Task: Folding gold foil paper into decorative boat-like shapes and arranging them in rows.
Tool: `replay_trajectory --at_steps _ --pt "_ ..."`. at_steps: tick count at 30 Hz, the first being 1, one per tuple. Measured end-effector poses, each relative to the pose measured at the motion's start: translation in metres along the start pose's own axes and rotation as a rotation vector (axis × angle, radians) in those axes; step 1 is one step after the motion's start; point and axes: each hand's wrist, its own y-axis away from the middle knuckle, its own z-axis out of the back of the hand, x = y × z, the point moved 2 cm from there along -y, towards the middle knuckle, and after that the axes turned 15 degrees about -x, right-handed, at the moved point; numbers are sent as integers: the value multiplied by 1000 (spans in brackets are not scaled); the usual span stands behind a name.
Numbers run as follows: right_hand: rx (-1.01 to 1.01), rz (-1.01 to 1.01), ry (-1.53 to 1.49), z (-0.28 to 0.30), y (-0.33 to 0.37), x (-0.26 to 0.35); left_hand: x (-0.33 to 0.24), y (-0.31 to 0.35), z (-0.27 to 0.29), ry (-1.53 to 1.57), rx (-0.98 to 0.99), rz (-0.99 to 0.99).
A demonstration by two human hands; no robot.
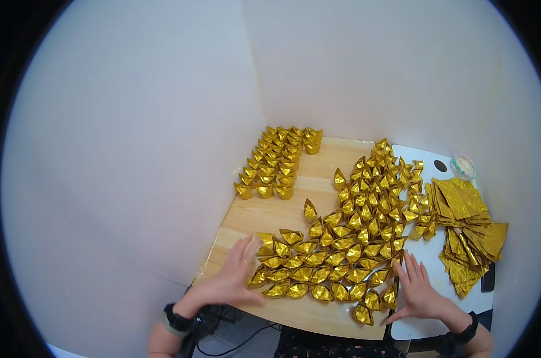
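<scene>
Both of my hands lie flat on the table [264, 210], fingers spread and holding nothing. My left hand [231, 277] rests at the left edge of a big cluster of folded gold paper ingots [336, 250], its fingertips touching the nearest pieces. My right hand [416, 289] sits at the lower right of that same cluster, just beside the outermost ingots, on a white board [428, 262] that covers the right part of the wooden top. The cluster fans out between my hands and runs up toward the far right. Further back on the left, a smaller group of ingots [276, 161] stands in neat rows, well apart from the cluster. On the right, a loose stack of flat gold paper sheets [467, 230] lies on the white board. White walls [163, 119] close in the corner behind.
</scene>
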Motion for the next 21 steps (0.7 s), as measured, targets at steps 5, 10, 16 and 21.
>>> replay_trajectory --at_steps 5,10,16,21 --pt "-116 -33 21 -25 -9 13 -26 18 -45 -223 -128 36" --pt "-232 -78 -17 -32 -26 25 -49 -2 -66 -209 -220 -13" --pt "-345 -99 -29 -40 -53 26 -66 -33 -87 -151 -278 -81" --pt "-431 -40 -104 -31 -74 20 -74 -67 -104 -60 -290 -122"
